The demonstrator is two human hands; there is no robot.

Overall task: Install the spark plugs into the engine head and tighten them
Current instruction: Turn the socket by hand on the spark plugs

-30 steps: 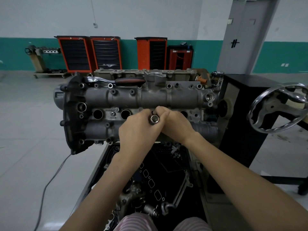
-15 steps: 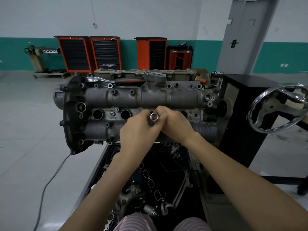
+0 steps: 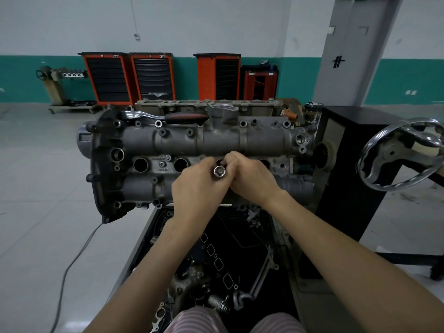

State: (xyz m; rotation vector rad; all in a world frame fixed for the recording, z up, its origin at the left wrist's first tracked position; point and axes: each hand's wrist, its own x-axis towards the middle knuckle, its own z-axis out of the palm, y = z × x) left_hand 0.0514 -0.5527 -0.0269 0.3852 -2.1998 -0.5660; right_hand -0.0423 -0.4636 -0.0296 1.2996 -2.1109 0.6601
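Head view is showing both hands meeting over the third plug well of the engine head (image 3: pixel 216 143). The left hand (image 3: pixel 199 186) is gripping a chrome spark plug socket (image 3: pixel 219 171), its open drive end facing up toward the camera; the right hand (image 3: pixel 249 179) is pinching the same tool from the other side, fingertips (image 3: pixel 229 159) curled in at the well's mouth. No spark plug is visible — it may be inside the socket or already down the hole, and that cannot be told from here.

The socket's long axis is running roughly toward the camera, in line with the third well (image 3: pixel 219 162) lying just behind it, so the coming move looks like a straight push along that axis, with both hands equally near. Three other wells are sitting open in the same row: two to the left (image 3: pixel 140 164) (image 3: pixel 180 165), one to the right (image 3: pixel 265 163).

A ratchet (image 3: pixel 165 116) with a black and red handle is resting along the head's far edge. The head is mounted on a stand with a chrome handwheel (image 3: pixel 374 164) at the right. Below, a dark tray (image 3: pixel 144 236) is holding gaskets and parts. Orange tool cabinets (image 3: pixel 108 78) are standing against the far green-banded wall.
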